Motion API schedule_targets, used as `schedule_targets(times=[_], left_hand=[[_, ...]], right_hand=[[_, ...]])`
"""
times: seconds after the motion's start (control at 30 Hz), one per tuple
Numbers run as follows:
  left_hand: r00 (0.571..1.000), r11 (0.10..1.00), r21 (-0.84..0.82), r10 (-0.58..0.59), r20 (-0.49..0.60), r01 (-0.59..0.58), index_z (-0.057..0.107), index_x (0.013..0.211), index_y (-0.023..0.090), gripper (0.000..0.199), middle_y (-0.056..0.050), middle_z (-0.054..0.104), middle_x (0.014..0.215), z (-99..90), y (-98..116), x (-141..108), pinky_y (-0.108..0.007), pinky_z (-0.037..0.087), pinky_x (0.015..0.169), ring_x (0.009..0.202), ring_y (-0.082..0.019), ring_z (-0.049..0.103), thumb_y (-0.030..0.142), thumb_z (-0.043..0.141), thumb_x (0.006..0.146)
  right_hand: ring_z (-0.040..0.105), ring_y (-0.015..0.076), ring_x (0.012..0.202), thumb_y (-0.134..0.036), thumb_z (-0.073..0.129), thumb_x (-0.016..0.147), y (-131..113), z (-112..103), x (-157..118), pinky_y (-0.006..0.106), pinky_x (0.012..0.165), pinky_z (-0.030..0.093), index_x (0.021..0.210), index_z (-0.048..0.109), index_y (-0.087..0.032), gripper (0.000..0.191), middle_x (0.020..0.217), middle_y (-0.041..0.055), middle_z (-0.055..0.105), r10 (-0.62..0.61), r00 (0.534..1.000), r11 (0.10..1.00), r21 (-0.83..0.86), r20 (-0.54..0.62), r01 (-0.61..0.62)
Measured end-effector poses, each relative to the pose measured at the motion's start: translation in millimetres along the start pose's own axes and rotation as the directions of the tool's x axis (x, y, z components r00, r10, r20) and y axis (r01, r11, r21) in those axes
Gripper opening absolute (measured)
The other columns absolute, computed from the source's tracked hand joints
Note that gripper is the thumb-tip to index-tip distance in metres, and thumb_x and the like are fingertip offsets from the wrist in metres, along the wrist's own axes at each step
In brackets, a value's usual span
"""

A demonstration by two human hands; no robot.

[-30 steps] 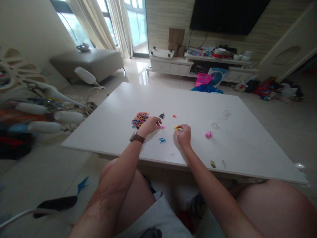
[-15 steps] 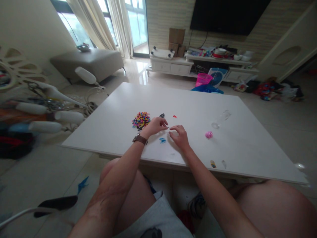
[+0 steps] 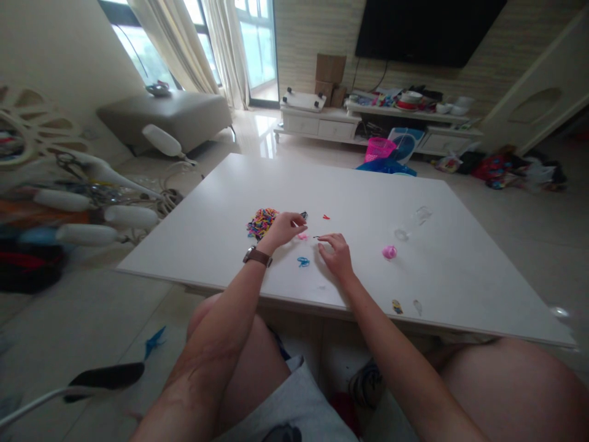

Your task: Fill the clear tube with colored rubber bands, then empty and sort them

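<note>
My right hand [image 3: 337, 253] is over the white table [image 3: 359, 202], fingers curled, with a small dark strip [image 3: 316, 237] sticking out at its fingertips; its kind is too small to make out. To its left, my left hand [image 3: 286, 229] has thumb and forefinger apart, with nothing visible between them. Small pink pieces [image 3: 302, 237] lie just under its fingertips, and a few black-and-white pieces [image 3: 304, 215] sit behind them. Beside that hand, partly covered by it, is a heap of small multicoloured pieces [image 3: 261, 222]. Blue loops [image 3: 303, 262] lie nearer me.
A red V-shaped piece [image 3: 326, 217] lies beyond my hands. Rightward are a pink bundle [image 3: 389, 252] and a clear container [image 3: 421, 215] on its side. A yellow-and-blue figure [image 3: 397, 306] and a clear teardrop piece [image 3: 417, 307] rest near the front edge.
My left hand has moved away from my right hand, up and to the left, uncovering the pink pieces. The dark strip stays at my right fingertips.
</note>
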State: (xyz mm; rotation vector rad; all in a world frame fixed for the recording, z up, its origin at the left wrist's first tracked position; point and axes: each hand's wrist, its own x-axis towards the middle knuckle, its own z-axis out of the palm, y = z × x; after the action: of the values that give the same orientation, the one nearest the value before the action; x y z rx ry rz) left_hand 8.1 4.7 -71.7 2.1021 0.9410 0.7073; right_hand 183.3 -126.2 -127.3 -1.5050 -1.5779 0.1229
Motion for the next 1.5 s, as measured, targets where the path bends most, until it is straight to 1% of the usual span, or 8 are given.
schedule_targets(times=[0.07,0.17,0.43,0.73,0.97,1.1,1.27,1.5], left_hand=[[0.986,0.995,0.041,-0.086,-0.141,0.092,0.078,0.093,0.014,0.015,-0.008,0.078,0.089,-10.7,-2,2,-0.026,0.051,0.073,0.076,-0.015,0.067,0.023,0.068,0.085],[0.924,0.962,0.103,-0.207,-0.322,0.252,0.078,0.096,0.015,0.019,-0.007,0.079,0.094,-28.5,-6,4,-0.027,0.052,0.081,0.085,-0.018,0.070,0.018,0.065,0.083],[0.813,0.895,0.060,-0.371,-0.449,0.442,0.079,0.094,0.019,0.022,-0.007,0.079,0.097,-60.9,-13,2,-0.027,0.051,0.077,0.091,-0.020,0.071,0.019,0.066,0.077],[0.829,0.882,0.092,-0.392,-0.400,0.462,0.080,0.091,0.018,0.020,-0.007,0.080,0.093,-67.4,-21,-2,-0.026,0.050,0.071,0.085,-0.020,0.070,0.021,0.069,0.074],[0.849,0.859,0.182,-0.400,-0.346,0.479,0.081,0.090,0.018,0.020,-0.008,0.079,0.088,-74.2,-36,-7,-0.027,0.048,0.069,0.080,-0.020,0.069,0.023,0.069,0.075],[0.850,0.839,0.215,-0.427,-0.309,0.500,0.081,0.089,0.019,0.019,-0.007,0.078,0.083,-77.8,-45,-9,-0.026,0.048,0.069,0.079,-0.020,0.069,0.024,0.071,0.074],[0.851,0.824,0.235,-0.463,-0.247,0.516,0.080,0.085,0.020,0.017,-0.007,0.079,0.082,-80.0,-53,-11,-0.025,0.048,0.067,0.081,-0.020,0.070,0.023,0.074,0.068],[0.855,0.811,0.273,-0.485,-0.183,0.518,0.078,0.079,0.019,0.014,-0.006,0.077,0.078,-77.1,-61,-11,-0.025,0.046,0.062,0.075,-0.019,0.069,0.025,0.078,0.066]], right_hand=[[0.062,0.0260,0.106,-0.021,0.059,0.091,1,1,0,0.041,0.100,0.048,0.101,0.074,-0.021,0.018,0.105,0.0084,0.075,0.015,1.000,0.999,-0.042,-0.027,-0.016],[0.060,0.0273,0.108,-0.021,0.057,0.091,1,3,6,0.042,0.099,0.046,0.103,0.073,-0.020,0.020,0.108,0.0091,0.074,0.073,0.997,0.985,-0.154,-0.014,-0.074],[0.056,0.0313,0.120,-0.026,0.058,0.092,4,21,54,0.044,0.094,0.043,0.112,0.071,-0.021,0.024,0.125,0.0117,0.072,0.165,0.979,0.933,-0.341,0.120,-0.116],[0.056,0.0299,0.121,-0.027,0.061,0.091,8,52,87,0.044,0.096,0.043,0.113,0.070,-0.025,0.024,0.125,0.0081,0.071,0.211,0.951,0.901,-0.421,0.227,-0.100],[0.056,0.0296,0.122,-0.027,0.058,0.092,0,46,92,0.046,0.099,0.039,0.112,0.070,-0.023,0.023,0.123,0.0104,0.074,0.166,0.956,0.908,-0.417,0.242,-0.052],[0.057,0.0292,0.119,-0.027,0.057,0.092,-1,32,79,0.044,0.095,0.039,0.110,0.070,-0.022,0.023,0.124,0.0107,0.073,0.165,0.969,0.915,-0.396,0.183,-0.081],[0.056,0.0302,0.121,-0.028,0.055,0.093,-3,14,40,0.042,0.092,0.039,0.106,0.069,-0.023,0.020,0.126,0.0111,0.071,0.154,0.988,0.947,-0.291,0.033,-0.138],[0.057,0.0270,0.117,-0.023,0.053,0.092,-5,12,3,0.040,0.091,0.037,0.102,0.068,-0.022,0.018,0.119,0.0086,0.071,0.129,0.991,0.967,-0.218,-0.030,-0.132]])
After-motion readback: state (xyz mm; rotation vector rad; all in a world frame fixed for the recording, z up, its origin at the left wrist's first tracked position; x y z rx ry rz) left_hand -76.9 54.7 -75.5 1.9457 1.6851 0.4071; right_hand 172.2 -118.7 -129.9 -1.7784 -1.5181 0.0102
